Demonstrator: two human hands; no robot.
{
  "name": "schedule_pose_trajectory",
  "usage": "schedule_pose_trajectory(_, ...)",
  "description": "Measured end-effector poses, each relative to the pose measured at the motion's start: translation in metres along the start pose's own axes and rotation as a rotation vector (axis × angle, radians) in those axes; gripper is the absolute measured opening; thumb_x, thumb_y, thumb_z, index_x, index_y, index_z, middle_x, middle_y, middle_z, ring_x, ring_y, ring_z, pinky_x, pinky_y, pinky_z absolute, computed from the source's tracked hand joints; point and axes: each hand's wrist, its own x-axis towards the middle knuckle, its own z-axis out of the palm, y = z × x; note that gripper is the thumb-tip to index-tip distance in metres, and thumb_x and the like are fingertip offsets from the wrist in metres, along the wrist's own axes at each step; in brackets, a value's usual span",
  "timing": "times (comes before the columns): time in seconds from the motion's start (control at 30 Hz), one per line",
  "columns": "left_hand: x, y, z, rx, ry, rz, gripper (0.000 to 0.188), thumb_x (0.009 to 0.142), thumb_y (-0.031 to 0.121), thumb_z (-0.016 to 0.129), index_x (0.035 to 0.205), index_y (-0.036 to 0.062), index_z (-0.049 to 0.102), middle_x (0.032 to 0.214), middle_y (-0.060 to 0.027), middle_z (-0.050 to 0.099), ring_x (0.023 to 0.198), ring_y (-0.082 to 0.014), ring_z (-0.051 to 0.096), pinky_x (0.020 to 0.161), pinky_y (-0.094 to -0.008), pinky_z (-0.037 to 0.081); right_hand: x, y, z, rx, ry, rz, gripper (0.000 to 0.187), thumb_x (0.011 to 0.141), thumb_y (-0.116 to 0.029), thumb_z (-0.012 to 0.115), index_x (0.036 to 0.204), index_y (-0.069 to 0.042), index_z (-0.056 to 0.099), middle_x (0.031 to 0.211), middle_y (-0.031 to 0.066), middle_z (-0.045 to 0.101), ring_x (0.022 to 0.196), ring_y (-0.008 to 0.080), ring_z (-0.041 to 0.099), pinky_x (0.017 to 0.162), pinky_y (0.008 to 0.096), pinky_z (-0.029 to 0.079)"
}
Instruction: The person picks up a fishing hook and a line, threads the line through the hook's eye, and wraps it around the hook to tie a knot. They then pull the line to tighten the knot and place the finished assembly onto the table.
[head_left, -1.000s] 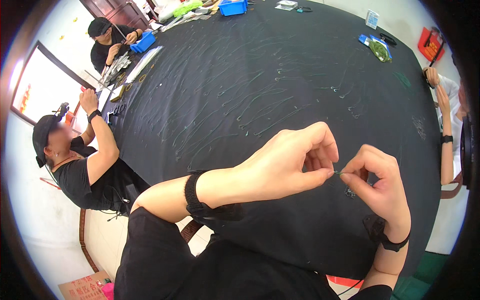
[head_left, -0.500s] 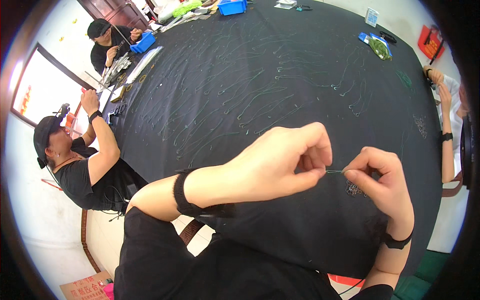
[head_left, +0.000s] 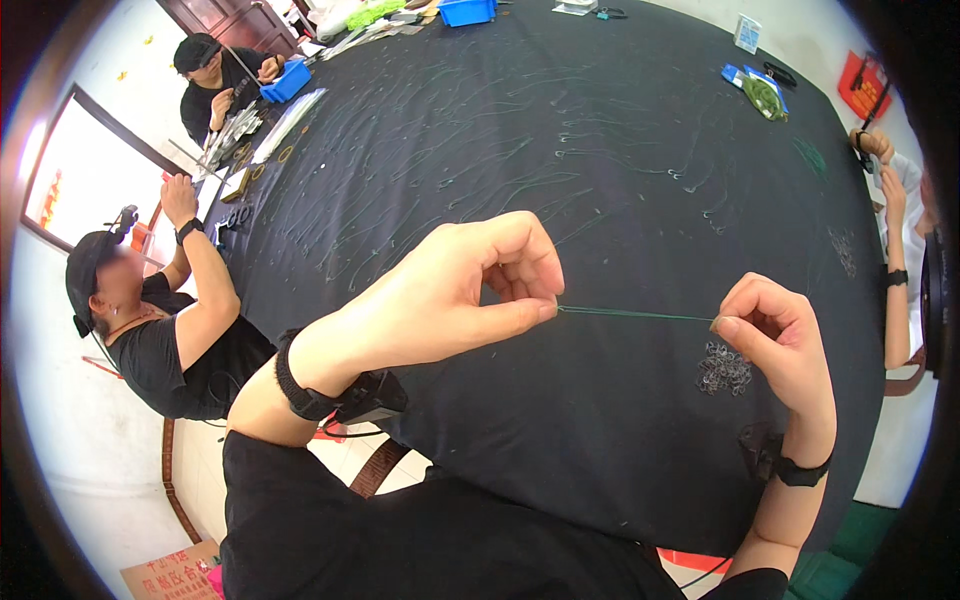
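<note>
A thin green line (head_left: 640, 313) is stretched almost level above the black tablecloth, between my two hands. My left hand (head_left: 450, 285) pinches its left end between thumb and forefinger, the other fingers curled. At the other end my right hand (head_left: 785, 340) grips the line with thumb and fingertips; whether a hook sits inside that pinch is hidden. Just below my right fingers lies a pile of small dark metal hooks (head_left: 722, 370). Beyond my hands, several green lines with hooks (head_left: 565, 153) are spread across the cloth.
A bundle of green line (head_left: 762, 98) rests on a blue packet at the far right. More loose hooks (head_left: 842, 252) lie near the right edge. Blue bins (head_left: 467, 11) stand at the back. Two people sit on the left, another person (head_left: 905, 200) on the right.
My left hand has moved left and slightly up, while my right hand has shifted little. The short line between them is now drawn out long, and the hook pile is more exposed.
</note>
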Motion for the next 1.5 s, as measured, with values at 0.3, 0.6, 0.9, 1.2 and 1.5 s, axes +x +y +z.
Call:
schedule_pose_trajectory(0.3,-0.005,-0.010,0.003,0.069,-0.008,0.044,0.014,0.090,0.002,0.073,0.099,0.0035,0.063,0.093,-0.0012,0.067,0.086,-0.0078,0.065,0.080,-0.0252,0.052,-0.001,-0.001,-0.004,-0.130,-0.009,-0.011,0.008,0.088,-0.007,0.073,0.083,-0.002,0.068,0.079,-0.0025,0.058,0.067,0.0017,0.050,0.058,0.0210,0.037)
schedule_pose_trajectory(0.6,0.004,-0.015,0.005,0.014,0.049,-0.045,0.014,0.091,0.004,0.073,0.098,0.0046,0.061,0.093,0.0001,0.064,0.087,-0.0065,0.063,0.079,-0.0225,0.051,0.000,0.007,-0.013,-0.075,0.034,-0.024,0.011,0.092,-0.013,0.073,0.088,-0.003,0.068,0.074,-0.0059,0.058,0.067,0.0012,0.049,0.059,0.0204,0.038)
schedule_pose_trajectory(0.9,0.039,-0.022,0.014,-0.118,0.029,0.008,0.016,0.093,0.004,0.072,0.101,0.0050,0.059,0.095,0.0003,0.064,0.087,-0.0056,0.062,0.078,-0.0212,0.050,0.005,0.003,-0.026,0.152,0.117,-0.012,0.017,0.096,-0.022,0.066,0.091,-0.005,0.069,0.084,0.0002,0.067,0.062,0.0035,0.052,0.056,0.0197,0.042)
schedule_pose_trajectory(1.2,0.086,-0.043,0.053,-0.390,-0.108,-0.075,0.013,0.096,0.008,0.070,0.105,0.0062,0.060,0.099,-0.0009,0.068,0.091,-0.0083,0.065,0.081,-0.0249,0.053,0.003,0.006,-0.027,0.697,0.001,-0.140,0.017,0.101,-0.022,0.062,0.101,-0.005,0.065,0.109,0.0131,0.072,0.091,0.0143,0.072,0.069,0.0244,0.058)
schedule_pose_trajectory(1.5,0.112,-0.040,0.085,-0.357,-0.263,-0.096,0.013,0.097,0.011,0.069,0.105,0.0057,0.061,0.097,0.0000,0.066,0.088,-0.0081,0.062,0.081,-0.0259,0.052,0.002,-0.002,-0.032,0.468,0.179,-0.156,0.020,0.098,-0.014,0.069,0.113,-0.003,0.064,0.100,0.0084,0.073,0.090,0.0126,0.071,0.081,0.0266,0.059)
